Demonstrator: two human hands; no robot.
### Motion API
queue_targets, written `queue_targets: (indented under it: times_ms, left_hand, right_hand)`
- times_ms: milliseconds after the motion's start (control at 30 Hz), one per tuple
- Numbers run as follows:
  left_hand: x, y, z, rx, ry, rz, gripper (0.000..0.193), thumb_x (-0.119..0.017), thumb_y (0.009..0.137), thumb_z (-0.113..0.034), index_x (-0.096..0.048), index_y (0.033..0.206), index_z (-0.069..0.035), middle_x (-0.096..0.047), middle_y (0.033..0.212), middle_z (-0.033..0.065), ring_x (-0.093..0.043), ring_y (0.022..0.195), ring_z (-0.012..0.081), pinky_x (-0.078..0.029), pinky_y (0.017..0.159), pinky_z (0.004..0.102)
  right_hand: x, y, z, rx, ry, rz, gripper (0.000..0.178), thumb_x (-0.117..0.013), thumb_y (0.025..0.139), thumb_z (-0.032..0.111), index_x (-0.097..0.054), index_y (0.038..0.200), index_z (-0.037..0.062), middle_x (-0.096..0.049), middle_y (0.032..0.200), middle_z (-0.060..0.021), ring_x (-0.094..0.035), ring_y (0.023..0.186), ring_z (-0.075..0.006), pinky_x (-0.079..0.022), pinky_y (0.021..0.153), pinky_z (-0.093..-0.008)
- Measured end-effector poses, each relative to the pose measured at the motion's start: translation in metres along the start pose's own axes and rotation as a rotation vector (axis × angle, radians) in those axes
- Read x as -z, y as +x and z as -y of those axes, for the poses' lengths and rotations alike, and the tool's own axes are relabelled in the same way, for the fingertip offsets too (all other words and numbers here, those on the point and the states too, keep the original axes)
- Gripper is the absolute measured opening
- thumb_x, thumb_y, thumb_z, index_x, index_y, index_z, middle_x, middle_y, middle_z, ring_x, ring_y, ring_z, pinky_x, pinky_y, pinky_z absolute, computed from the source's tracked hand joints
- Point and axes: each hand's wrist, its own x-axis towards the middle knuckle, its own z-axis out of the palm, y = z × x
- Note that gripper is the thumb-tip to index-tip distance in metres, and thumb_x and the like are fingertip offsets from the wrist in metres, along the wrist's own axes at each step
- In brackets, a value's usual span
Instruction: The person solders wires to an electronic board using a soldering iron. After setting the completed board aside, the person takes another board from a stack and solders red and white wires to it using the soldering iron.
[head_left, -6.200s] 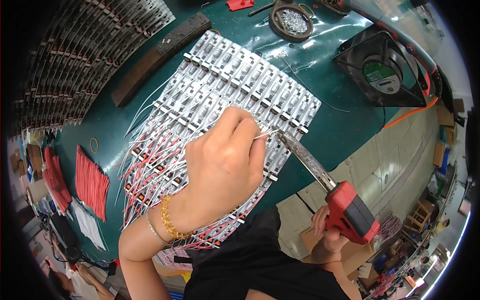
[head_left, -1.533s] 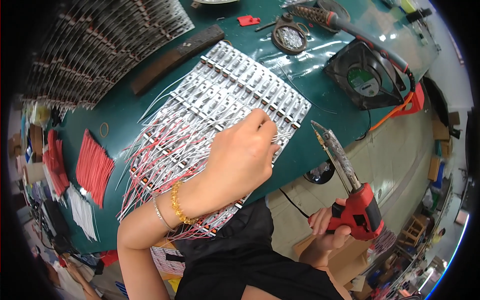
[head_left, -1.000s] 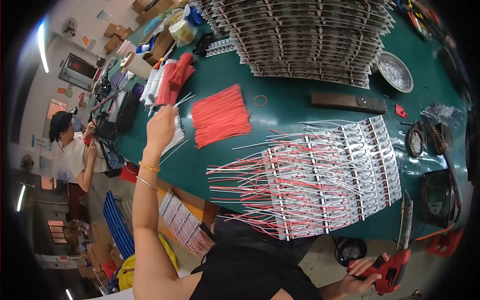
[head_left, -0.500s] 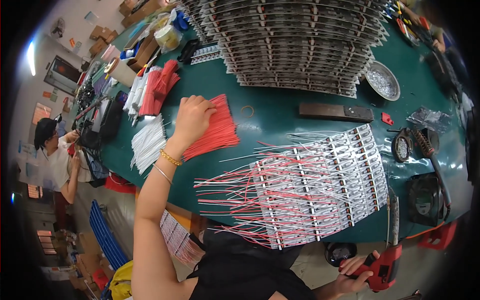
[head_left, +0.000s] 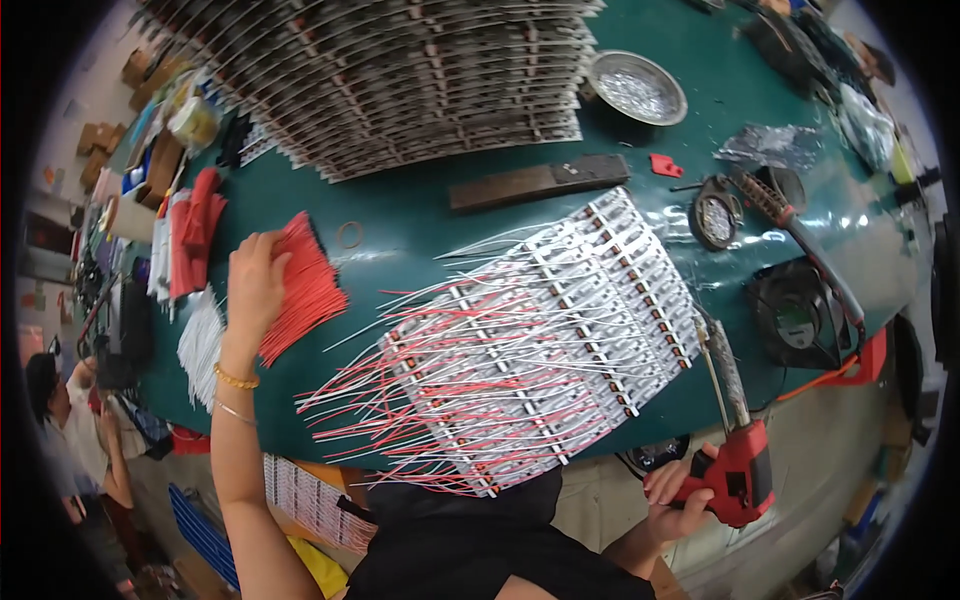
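My left hand (head_left: 254, 285) rests at the left edge of a pile of cut red wires (head_left: 308, 290); its fingers are bent and pressed together, and whatever is in them is hidden. Beside it lies a pile of white wires (head_left: 200, 340). My right hand (head_left: 678, 505) grips the handle of a red and black soldering gun (head_left: 742, 475), its tip pointing up near the right edge of the circuit board panel (head_left: 610, 320). Rows of small white boards make up this panel, with red and white wires trailing from it toward the left.
Tall stacked panels (head_left: 400, 80) stand at the back. Around the green table (head_left: 385, 215) are a dark bar (head_left: 530, 185), a metal bowl (head_left: 640, 88), a soldering iron (head_left: 800, 240), a black fan-like box (head_left: 800, 310) and bundled wires (head_left: 195, 230). Another person (head_left: 85, 430) works at far left.
The view has swung, so the table's things sit further left in the picture. My left hand stays at the red wires. The soldering gun has come up closer to the panel's right edge.
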Motion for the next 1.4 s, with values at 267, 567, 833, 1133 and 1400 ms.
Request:
queue_targets:
  times_ms: [267, 567, 833, 1133, 1400]
  left_hand:
    - [0.006, 0.004, -0.001, -0.027, 0.129, -0.035, 0.005, -0.064, 0.086, -0.005, -0.065, 0.089, -0.002, -0.061, 0.079, 0.0116, -0.058, 0.078, 0.0316, -0.044, 0.072, 0.0401]
    - [0.048, 0.033, -0.042, -0.106, 0.235, 0.072, 0.006, -0.060, 0.083, 0.000, -0.060, 0.089, -0.002, -0.058, 0.082, 0.0131, -0.058, 0.080, 0.0325, -0.048, 0.072, 0.0399]
    - [0.035, 0.057, -0.079, -0.498, 0.487, 0.401, 0.008, -0.063, 0.073, -0.004, -0.061, 0.081, -0.006, -0.060, 0.076, 0.0081, -0.062, 0.078, 0.0253, -0.052, 0.066, 0.0365]
    - [0.028, 0.071, -0.144, 0.041, -0.694, 0.435, 0.010, -0.055, 0.097, -0.011, -0.058, 0.101, -0.002, -0.053, 0.065, 0.0025, -0.047, 0.059, 0.0106, -0.040, 0.056, 0.0274]
    - [0.001, 0.101, -0.175, 0.153, -0.768, 0.574, 0.017, -0.056, 0.098, -0.017, -0.055, 0.094, 0.000, -0.056, 0.058, 0.0085, -0.054, 0.051, 0.0218, -0.040, 0.052, 0.0358]
  right_hand:
    - [0.001, -0.002, -0.001, -0.007, -0.009, -0.051, 0.064, -0.050, 0.100, 0.047, -0.037, 0.136, -0.0046, -0.041, 0.052, -0.0013, -0.040, 0.041, -0.0119, -0.041, 0.044, -0.0267]
    - [0.005, -0.001, -0.002, -0.030, -0.014, -0.111, 0.064, -0.050, 0.100, 0.049, -0.038, 0.135, -0.0038, -0.041, 0.052, -0.0012, -0.039, 0.040, -0.0113, -0.041, 0.042, -0.0254]
    - [-0.006, 0.004, -0.001, 0.005, -0.034, -0.135, 0.067, -0.053, 0.098, 0.050, -0.038, 0.133, -0.0057, -0.042, 0.051, -0.0018, -0.038, 0.037, -0.0117, -0.040, 0.039, -0.0256]
    - [-0.005, 0.018, 0.012, -0.005, -0.136, -0.010, 0.075, -0.058, 0.095, 0.051, -0.037, 0.136, -0.0083, -0.043, 0.051, -0.0015, -0.042, 0.040, -0.0119, -0.041, 0.042, -0.0268]
    - [0.004, 0.062, 0.060, 0.273, -0.529, -0.062, 0.087, -0.062, 0.091, 0.054, -0.038, 0.134, -0.0170, -0.046, 0.052, -0.0014, -0.041, 0.040, -0.0099, -0.036, 0.044, -0.0248]
